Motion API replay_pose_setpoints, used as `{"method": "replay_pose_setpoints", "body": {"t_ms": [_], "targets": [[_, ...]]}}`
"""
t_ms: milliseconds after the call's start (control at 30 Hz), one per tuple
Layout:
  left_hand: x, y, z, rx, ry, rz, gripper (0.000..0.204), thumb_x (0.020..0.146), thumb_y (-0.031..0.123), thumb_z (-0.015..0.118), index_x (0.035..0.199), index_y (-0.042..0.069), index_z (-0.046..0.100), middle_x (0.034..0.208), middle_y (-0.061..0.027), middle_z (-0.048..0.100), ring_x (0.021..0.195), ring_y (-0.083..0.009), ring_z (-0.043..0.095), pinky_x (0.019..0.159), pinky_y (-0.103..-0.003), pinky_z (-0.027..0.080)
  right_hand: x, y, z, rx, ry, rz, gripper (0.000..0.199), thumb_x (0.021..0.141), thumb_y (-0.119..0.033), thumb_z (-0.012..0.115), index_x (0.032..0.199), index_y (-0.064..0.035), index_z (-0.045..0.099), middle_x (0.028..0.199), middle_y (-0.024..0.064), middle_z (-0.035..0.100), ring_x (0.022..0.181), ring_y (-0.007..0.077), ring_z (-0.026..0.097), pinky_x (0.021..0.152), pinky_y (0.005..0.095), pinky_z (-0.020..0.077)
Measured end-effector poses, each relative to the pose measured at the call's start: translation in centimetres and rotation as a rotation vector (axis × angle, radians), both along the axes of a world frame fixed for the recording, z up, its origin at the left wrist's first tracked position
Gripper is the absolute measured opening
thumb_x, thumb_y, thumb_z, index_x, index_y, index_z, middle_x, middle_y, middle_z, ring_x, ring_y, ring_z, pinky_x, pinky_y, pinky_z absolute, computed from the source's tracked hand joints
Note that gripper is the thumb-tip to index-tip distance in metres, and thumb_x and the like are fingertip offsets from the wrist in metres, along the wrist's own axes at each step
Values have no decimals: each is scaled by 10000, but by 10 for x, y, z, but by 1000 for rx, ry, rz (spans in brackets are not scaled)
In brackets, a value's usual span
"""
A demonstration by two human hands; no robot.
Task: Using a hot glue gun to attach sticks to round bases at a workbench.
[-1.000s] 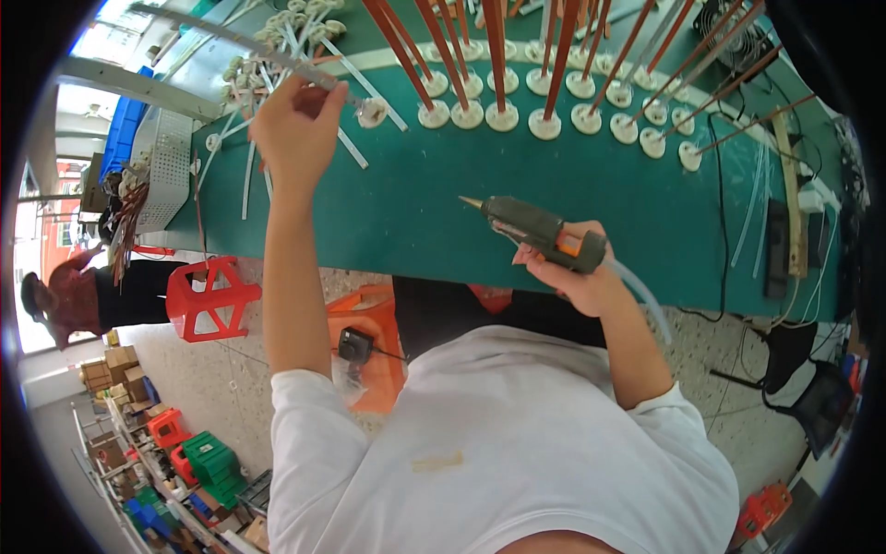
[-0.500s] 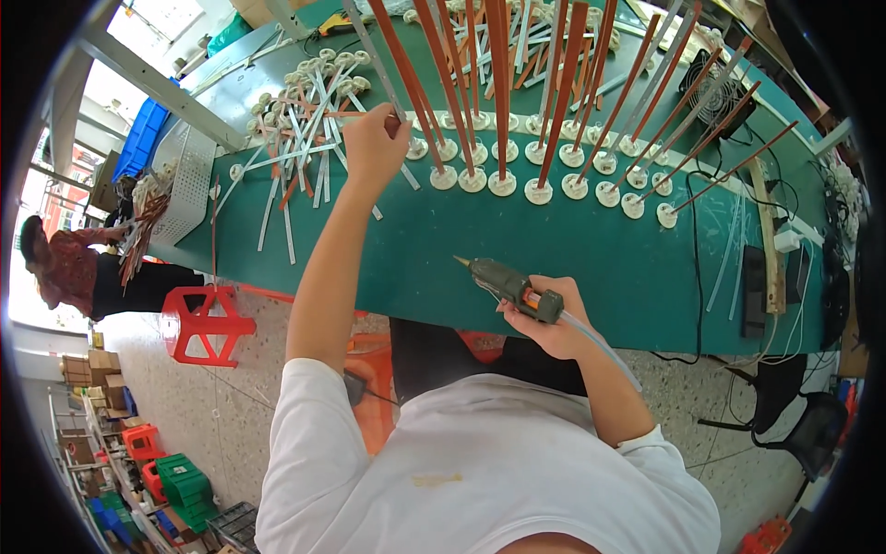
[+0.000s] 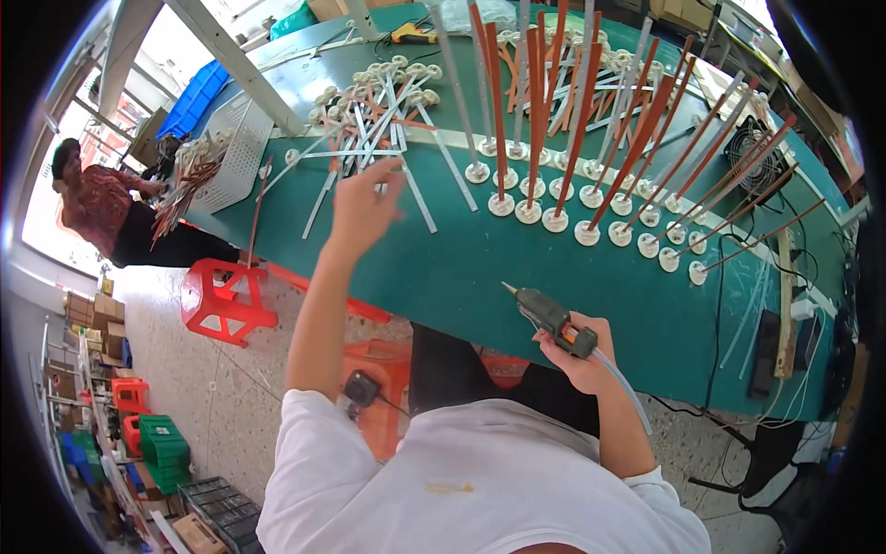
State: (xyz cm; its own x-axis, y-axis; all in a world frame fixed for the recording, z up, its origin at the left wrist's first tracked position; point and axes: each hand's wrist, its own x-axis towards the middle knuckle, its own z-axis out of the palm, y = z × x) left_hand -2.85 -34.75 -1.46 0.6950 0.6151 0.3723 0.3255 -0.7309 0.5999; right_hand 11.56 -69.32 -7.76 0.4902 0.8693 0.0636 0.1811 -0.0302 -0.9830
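My right hand is closed around a dark green hot glue gun with a clear glue stick trailing from its back. The gun's nozzle points up and left over the table. Just short of the pile of loose strips, my left hand hovers with its fingers apart and nothing seen in them. To its right stand rows of upright red-brown and silvery strips, each on a round white base. The loose strips, silver and reddish, carry similar round pale ends.
A white perforated basket holding more strips stands at the table's left end, near another person. A red stool is below. At right are a black fan, cables and a wooden bar.
My left hand has let go of a silvery strip, which now stands at the left of the rows, and moved to the loose pile. The view has shifted; the glue gun stays in my right hand.
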Motion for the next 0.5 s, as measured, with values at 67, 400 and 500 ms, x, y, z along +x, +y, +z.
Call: {"method": "replay_pose_setpoints", "body": {"t_ms": [67, 400, 500], "targets": [[-28, 25, -6, -174, -119, 167, 363, 922, 46, 593, 1285, 43, 610, 1032, -137, 734, 590, -145, 698, 547, -275, 549, 0, -1, 4, -7, -19, 18, 171, 794, -108, 787, 800, 10, 664, 721, 93, 648, 616, 151, 603, 565, 307, 451], [-129, 180, -23, 332, 435, 679, 557, 825, 108, 556, 1380, 107, 516, 1228, -278, 627, 1061, -404, 660, 857, -516, 542, 1, 1, 0, -36, 2, 23, 114, 787, -48, 753, 886, -12, 711, 795, 85, 672, 705, 171, 661, 621, 297, 491], [-135, 194, -14, 101, 587, 916, 479, 857, 263, 587, 1301, 85, 584, 1205, -243, 656, 1100, -403, 650, 911, -485, 531, -3, 1, 0, 8, 29, 5, 118, 788, -32, 737, 902, -16, 711, 817, 86, 679, 722, 173, 663, 640, 293, 501]]}}
